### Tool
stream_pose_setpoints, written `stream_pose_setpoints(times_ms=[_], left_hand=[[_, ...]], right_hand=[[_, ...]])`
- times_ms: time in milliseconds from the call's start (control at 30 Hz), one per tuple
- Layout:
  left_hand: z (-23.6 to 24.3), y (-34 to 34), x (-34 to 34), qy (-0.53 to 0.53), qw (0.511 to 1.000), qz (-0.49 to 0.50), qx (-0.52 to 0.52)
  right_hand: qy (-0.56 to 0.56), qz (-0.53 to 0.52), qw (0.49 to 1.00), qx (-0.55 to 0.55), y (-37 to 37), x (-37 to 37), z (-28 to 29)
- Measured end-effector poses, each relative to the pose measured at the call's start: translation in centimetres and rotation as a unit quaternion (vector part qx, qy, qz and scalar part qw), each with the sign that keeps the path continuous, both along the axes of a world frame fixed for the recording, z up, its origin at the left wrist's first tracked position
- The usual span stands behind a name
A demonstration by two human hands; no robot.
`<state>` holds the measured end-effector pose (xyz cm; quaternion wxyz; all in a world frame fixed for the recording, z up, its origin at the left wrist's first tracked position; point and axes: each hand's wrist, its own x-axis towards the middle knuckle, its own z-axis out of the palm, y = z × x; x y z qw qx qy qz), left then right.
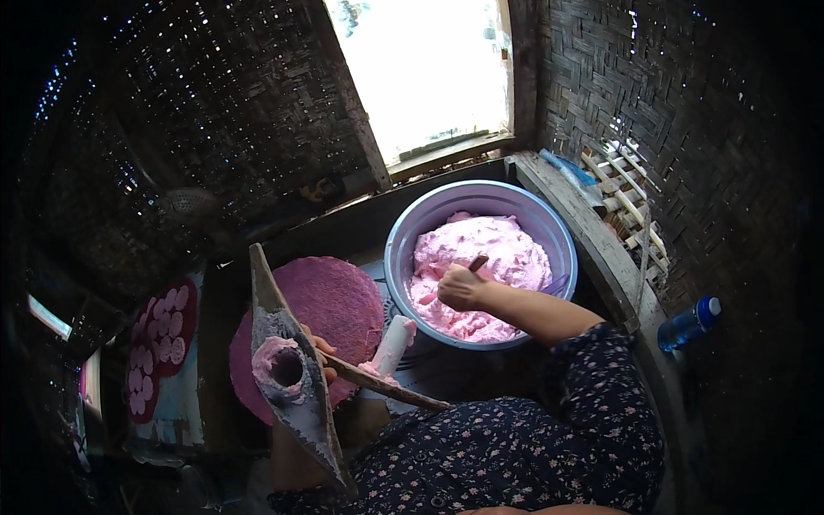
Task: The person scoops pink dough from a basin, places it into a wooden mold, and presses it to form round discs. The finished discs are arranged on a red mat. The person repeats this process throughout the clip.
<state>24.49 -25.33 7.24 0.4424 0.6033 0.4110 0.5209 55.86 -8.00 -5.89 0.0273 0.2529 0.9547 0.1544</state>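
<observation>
Pink, fluffy dough (481,270) fills the blue-grey basin (403,257) that sits on the dark table (343,227) below the bright window opening (429,69). The right hand (461,287) is over the middle of the dough, its grip closed around a short brown stick (478,262). Only the stick's upper end shows above the fist, pointing up and slightly right toward the far rim of the basin; its lower end is hidden by the hand, so its long axis runs roughly from the palm away from the person.

The left hand (322,354) is mostly hidden behind a grey wedge-shaped board (287,369), with only the fingers showing at its right edge, curled against the board, which they appear to hold. The board's long axis runs from a narrow tip at upper left down toward the lap, and a round hole in it is ringed with pink dough. A white cylinder (393,345) smeared with pink stands tilted between board and basin, above a thin wooden slat (386,386).

Purple round mats (330,300) lie behind the board. A blue-capped bottle (689,323) lies at the right by the woven wall (687,129).
</observation>
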Motion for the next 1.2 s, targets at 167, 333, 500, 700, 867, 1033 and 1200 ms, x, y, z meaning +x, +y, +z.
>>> stream_pose_setpoints(times_ms=[167,333,500,700,867,1033,1200], left_hand=[[-0.6,0.7,-0.4,0.004,1.0,-0.006,-0.009],[-1.1,0.6,-1.0,0.001,1.0,-0.008,-0.016],[-0.8,0.7,-0.9,0.009,1.0,-0.013,-0.018],[-1.7,1.7,-1.2,0.022,0.999,-0.031,-0.014],[-3.6,3.7,-2.3,0.031,0.998,-0.046,-0.002],[-3.3,6.2,-1.4,0.122,0.988,-0.028,0.096],[-1.8,8.8,3.2,0.278,0.929,0.051,0.238]], right_hand=[[-0.003,-0.111,0.992,-0.056,-1.8,7.3,3.2],[-0.005,-0.254,0.963,-0.089,-1.2,8.8,0.1],[0.07,-0.279,0.934,-0.214,-1.2,6.9,-3.9],[0.116,-0.296,0.902,-0.293,-2.5,7.4,-3.9],[0.136,-0.285,0.879,-0.358,-2.6,9.4,-1.3],[0.186,-0.306,0.769,-0.529,-1.9,12.5,5.4],[0.284,-0.258,0.704,-0.598,-2.6,14.6,13.4]])
